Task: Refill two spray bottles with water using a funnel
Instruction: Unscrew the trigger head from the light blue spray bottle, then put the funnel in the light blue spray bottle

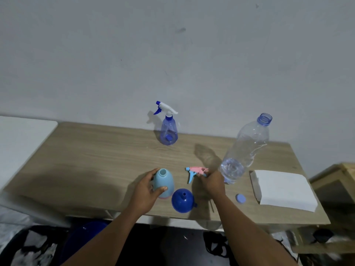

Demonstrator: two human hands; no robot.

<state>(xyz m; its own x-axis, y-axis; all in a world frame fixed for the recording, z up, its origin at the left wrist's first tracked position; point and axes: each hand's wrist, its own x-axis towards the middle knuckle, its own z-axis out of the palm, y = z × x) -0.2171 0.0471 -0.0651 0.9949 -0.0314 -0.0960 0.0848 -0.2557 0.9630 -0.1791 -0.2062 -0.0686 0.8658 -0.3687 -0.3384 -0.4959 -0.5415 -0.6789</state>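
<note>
A little water is seen in the bottom of the uncapped water bottle [244,150]. The light blue spray bottle [164,181], neck open, is gripped by the left hand [145,191] near the worktop's [96,160] front edge; a pink trigger head [196,170] is pinched by the right hand [211,184]. The blue funnel [182,202] is set mouth-down between them.

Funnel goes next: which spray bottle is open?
The light blue bottle in the left hand, neck uncapped; the clear blue bottle behind has its sprayer on.

Plain grey-white wall [172,45], light wooden table [96,160] against it, wooden crate [340,181] at right
</note>
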